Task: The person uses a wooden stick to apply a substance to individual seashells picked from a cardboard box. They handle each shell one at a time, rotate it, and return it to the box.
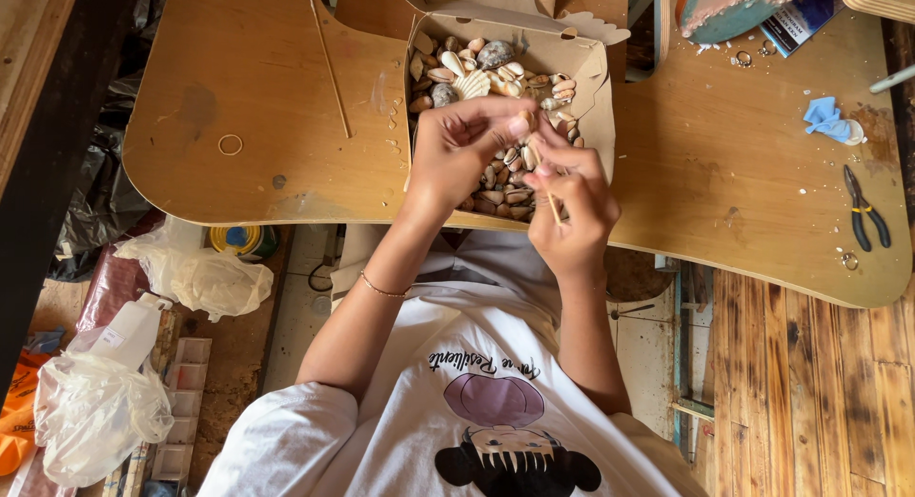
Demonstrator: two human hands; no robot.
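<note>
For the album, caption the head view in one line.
Both hands, left hand and right hand, work a small shell over a cardboard box of seashells.

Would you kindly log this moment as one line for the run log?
left hand: pinching small shell | right hand: holding thin stick | both above box of shells | pliers on table

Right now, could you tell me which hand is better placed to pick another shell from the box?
Probably the left hand: it hovers over the shells in the cardboard box, while the right hand is busy gripping a thin stick.
</note>
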